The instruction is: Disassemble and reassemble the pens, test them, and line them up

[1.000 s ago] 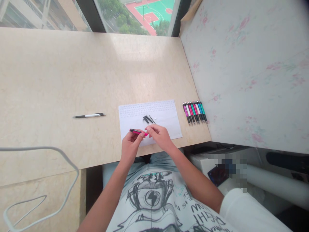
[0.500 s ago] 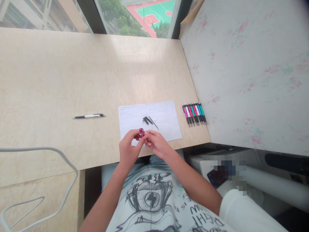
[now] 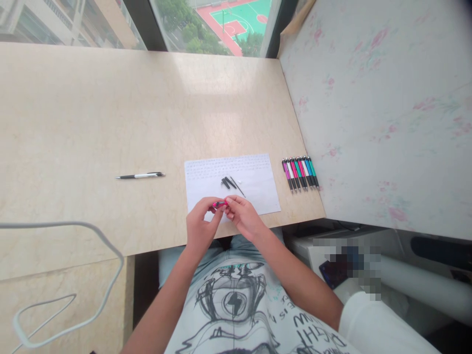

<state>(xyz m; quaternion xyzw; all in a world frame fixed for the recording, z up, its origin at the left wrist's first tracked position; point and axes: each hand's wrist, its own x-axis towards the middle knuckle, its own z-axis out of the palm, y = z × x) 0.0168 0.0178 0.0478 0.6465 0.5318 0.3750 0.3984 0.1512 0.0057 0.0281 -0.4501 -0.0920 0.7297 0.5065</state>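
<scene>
Clearly, pink barrel (image 3: 220,203) (slim) between fingers (image 3: 233,201).

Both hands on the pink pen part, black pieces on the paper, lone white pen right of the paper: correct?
No, the head view shows the lone white pen left of the paper. The left hand and right hand are on the pink pen part, with black pieces on the paper.

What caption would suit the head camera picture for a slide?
Both hands hold a pink pen part above the paper, near black pieces; a row of pens lies right.
</scene>
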